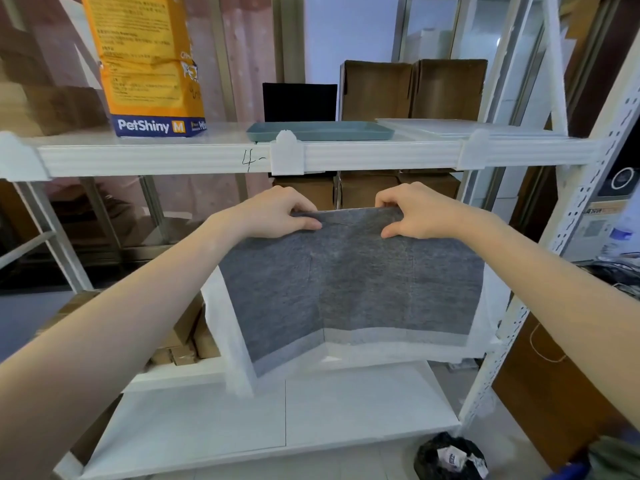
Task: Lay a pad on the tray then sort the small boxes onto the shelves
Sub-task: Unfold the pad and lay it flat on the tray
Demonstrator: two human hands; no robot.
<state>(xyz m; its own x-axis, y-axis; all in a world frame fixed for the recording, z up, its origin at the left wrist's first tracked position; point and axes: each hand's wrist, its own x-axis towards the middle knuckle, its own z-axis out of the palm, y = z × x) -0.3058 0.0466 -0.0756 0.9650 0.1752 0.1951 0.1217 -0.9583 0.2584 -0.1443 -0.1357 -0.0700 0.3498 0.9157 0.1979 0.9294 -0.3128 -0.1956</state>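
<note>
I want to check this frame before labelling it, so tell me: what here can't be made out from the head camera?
- Boxes on the middle shelf: mostly hidden by both hands, the left hand and right hand, and by the pad.
- Tray: seen edge-on, so its inside is hidden.
- Orange bag: top cut off by the frame edge; small print unreadable.
- Black bin bag: cut off by the bottom edge.

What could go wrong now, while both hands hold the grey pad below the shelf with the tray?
The grey absorbent pad with white edges hangs creased from the left hand and right hand, so it may land wrinkled. The shallow blue-grey plastic tray looks smaller than the pad, so edges may overhang. Lifting, the pad may catch the white shelf rail.
</note>
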